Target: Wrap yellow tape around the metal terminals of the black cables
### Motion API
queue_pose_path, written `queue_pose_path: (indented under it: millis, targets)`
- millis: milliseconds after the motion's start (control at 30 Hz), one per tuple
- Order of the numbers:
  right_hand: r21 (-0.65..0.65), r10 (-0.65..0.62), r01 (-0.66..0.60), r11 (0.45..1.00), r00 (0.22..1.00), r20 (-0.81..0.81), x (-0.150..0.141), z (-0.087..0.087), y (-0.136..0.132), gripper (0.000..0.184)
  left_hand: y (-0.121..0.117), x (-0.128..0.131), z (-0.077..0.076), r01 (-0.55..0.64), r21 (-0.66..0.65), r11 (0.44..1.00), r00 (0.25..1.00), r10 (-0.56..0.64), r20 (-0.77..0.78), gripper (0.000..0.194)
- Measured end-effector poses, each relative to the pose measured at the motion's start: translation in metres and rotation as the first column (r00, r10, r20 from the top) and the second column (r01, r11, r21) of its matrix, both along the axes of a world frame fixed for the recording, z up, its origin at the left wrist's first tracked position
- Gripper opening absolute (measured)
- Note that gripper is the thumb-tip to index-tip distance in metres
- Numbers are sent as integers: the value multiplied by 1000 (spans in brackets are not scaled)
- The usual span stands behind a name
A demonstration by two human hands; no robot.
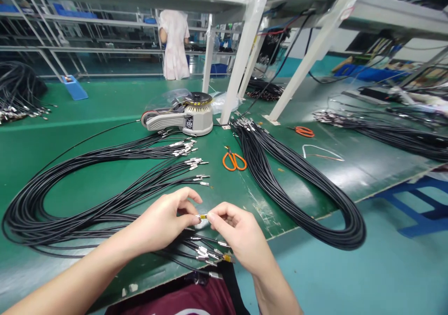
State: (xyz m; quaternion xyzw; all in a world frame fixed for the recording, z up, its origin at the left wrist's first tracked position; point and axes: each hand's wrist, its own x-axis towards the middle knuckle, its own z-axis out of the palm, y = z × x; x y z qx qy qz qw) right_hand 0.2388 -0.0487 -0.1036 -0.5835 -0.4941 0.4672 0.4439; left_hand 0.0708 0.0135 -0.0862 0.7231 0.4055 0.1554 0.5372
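1. Left hand (168, 219) and right hand (240, 228) pinch the connector (202, 217) from either side, fingertips closed on it, likely because so small a piece needs steadying; it is nearer the wearer than the dispenser (199, 116).
2. Cables (26, 203) loop left of the dispenser, metal ends (185, 147) bunched, probably against tangling.
3. Scissors (234, 161) lie right of the dispenser, nearer the wearer, seemingly for easy reach.

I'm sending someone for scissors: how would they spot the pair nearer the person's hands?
On the green table, find the pale machine with the round black top. In front of it and to its right, beside the black cable bundle overhanging the edge, lie the orange-handled scissors. The other orange-handled pair is across that bundle; this one lies on the machine's side.
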Motion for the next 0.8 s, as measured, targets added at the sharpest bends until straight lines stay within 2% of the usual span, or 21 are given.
queue_pose_path:
  millis: [167,233,300,400,500,700,800]
  targets:
    - [32,10,-11,999,999,39,1,-1,-1,18,-3,0,-2,-25,37,999,1000,25,-7,18]
    - [53,4,-7,999,998,62,2,-1,-2,18,-5,1,-1,-9,115,993,999,14,-44,15]
    - [43,-9,7,999,998,56,2,-2,-2,17,-7,1,-2,25,247,969,996,-3,-90,15]
    - [-12,-58,58,998,998,8,-1,-3,0,17,-13,0,-8,65,455,888,993,-11,-119,19]
    - [-55,-112,110,992,993,-38,-5,-3,3,18,-17,-2,-17,62,591,804,994,1,-106,17]
    - [-68,-123,119,991,991,-59,-8,4,4,18,-20,1,-23,25,722,691,996,41,-74,16]
    - [-68,-120,116,991,991,-57,-8,5,3,19,-20,4,-24,37,789,614,997,28,-68,20]
